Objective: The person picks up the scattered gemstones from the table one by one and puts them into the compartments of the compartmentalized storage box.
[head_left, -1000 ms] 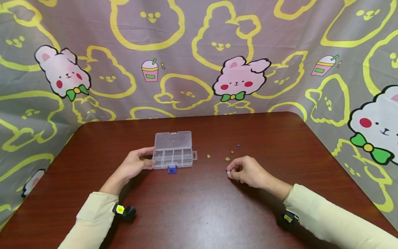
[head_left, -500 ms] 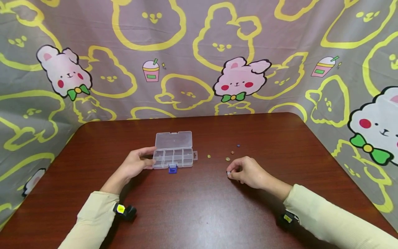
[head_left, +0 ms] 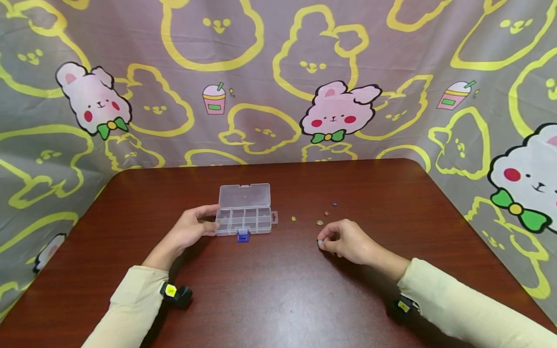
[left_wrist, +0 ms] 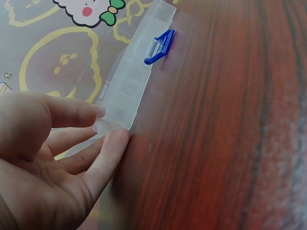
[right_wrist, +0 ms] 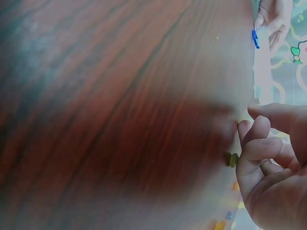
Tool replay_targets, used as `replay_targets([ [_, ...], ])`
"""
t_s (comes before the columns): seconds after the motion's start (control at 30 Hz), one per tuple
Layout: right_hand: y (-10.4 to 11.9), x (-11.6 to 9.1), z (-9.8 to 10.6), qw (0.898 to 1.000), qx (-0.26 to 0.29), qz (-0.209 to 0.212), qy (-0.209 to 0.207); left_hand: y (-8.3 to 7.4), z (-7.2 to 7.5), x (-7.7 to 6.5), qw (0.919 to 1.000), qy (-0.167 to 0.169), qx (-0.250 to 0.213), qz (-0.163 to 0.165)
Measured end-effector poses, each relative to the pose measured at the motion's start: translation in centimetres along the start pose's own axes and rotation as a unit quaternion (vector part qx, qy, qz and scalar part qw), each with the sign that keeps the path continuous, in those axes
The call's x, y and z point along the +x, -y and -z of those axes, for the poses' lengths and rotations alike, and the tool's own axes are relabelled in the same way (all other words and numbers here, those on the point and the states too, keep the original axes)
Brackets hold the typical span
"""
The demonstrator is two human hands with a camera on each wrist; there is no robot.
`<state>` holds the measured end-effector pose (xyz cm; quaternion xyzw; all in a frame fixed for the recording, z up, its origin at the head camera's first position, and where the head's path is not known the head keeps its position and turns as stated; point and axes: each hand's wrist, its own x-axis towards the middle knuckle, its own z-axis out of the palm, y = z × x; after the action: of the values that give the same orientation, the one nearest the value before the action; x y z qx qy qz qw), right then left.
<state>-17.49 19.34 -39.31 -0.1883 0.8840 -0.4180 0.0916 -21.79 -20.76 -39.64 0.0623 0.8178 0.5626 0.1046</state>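
Observation:
At the left, a clear plastic compartment box (head_left: pixel 243 220) lies on the table with its lid raised at the back and a blue latch (head_left: pixel 243 236) in front. My left hand (head_left: pixel 189 229) grips the box's left end, thumb at the front corner and fingers behind. On the right, my right hand (head_left: pixel 348 241) pinches a small pale, shiny bead-like piece (head_left: pixel 320 242) low over the table. Just beyond those fingertips sits a yellow-green oval piece (head_left: pixel 319 223). The right wrist view shows it as a green oval (right_wrist: pixel 233 160) beside the fingers; the pinched piece is hidden there.
A small yellow piece (head_left: pixel 293 219) lies between box and right hand. Farther back are an orange-brown piece (head_left: pixel 327 213) and a blue one (head_left: pixel 334 204). The brown wooden table (head_left: pixel 278 290) meets a patterned cloth (head_left: pixel 261 96) at its back and sides.
The view shifts slightly, moving the box and loose pieces a few pixels to the right. Both hands keep their holds and the small pieces stay where they lie.

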Motion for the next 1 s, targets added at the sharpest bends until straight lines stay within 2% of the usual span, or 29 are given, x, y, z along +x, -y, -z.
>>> replay_targets([
  [0.4, 0.5, 0.6, -0.4, 1.0, 0.012, 0.013, -0.003, -0.1, -0.3, 0.2, 0.9999, 0.004, -0.01, -0.011],
  [0.73, 1.8, 1.6, -1.4, 1.0, 0.018, 0.015, -0.004, 0.0, -0.1, 0.0, 1.0, -0.001, -0.007, 0.0],
  [1.0, 2.6, 2.6, -2.1, 0.999, 0.02, 0.033, -0.005, 0.1, -0.1, -0.1, 0.9999, -0.004, -0.011, 0.001],
])
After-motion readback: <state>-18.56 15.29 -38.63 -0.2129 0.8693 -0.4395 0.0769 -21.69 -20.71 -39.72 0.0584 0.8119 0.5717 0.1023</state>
